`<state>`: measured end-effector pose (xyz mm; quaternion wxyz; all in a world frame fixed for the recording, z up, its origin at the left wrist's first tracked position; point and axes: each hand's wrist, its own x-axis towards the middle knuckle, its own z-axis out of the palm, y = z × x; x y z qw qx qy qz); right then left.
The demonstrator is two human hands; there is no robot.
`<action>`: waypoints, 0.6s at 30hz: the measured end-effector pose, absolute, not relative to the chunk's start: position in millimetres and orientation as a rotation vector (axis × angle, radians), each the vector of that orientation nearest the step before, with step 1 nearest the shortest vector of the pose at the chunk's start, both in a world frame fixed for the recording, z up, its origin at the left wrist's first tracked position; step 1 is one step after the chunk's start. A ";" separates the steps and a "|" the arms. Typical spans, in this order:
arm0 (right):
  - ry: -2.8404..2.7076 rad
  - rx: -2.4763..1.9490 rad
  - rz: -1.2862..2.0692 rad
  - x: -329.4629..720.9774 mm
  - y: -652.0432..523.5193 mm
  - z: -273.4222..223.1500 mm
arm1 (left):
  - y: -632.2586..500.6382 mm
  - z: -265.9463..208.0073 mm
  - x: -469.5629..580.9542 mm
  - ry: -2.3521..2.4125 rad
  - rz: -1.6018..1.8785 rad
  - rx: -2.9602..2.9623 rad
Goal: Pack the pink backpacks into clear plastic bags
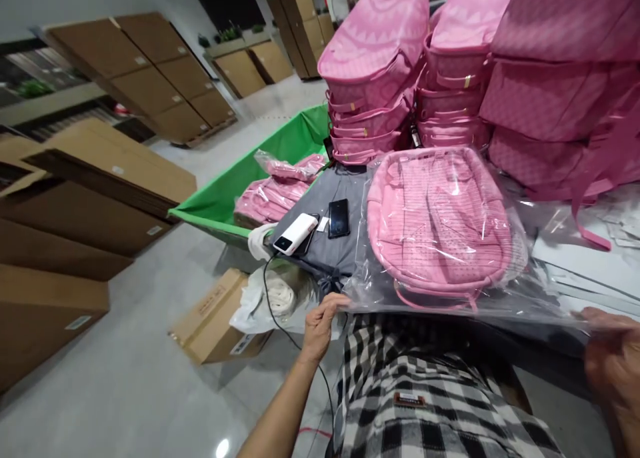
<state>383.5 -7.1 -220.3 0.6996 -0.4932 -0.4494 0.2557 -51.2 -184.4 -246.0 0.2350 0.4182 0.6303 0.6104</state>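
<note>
Gripping the near edge of the clear plastic bag [361, 297] with left hand [323, 321] and right hand [616, 358], apparently straightening it around the pink backpack [440, 218], inside on the surface [320, 261]. Likely to need even tension at both corners next.

backpack [440, 218]: pink (finely patterned) | bin [285, 143]: green | garment [415, 438]: black-white check

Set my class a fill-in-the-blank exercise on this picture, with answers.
The left hand and right hand hold a clear plastic bag around a ____ backpack.
The open bin is coloured ____.
The wearer's checked garment is black and ____.
In the picture, the white device lies ____ of the backpack.
Answers: pink; green; white; left.
</note>
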 end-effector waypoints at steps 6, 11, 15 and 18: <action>-0.995 -1.385 0.656 359.9 13.2 -220.7 | -141.9 -238.1 -47.6 2.019 1.633 0.997; -1.058 -1.471 0.606 363.4 11.0 -221.6 | -119.1 -206.9 -10.2 2.412 1.496 1.816; -1.069 -1.526 0.566 360.6 8.6 -215.3 | -107.5 -190.5 27.8 2.116 1.159 2.369; -1.033 -1.519 0.597 356.4 8.0 -210.5 | -107.6 -186.4 37.1 2.084 1.070 2.363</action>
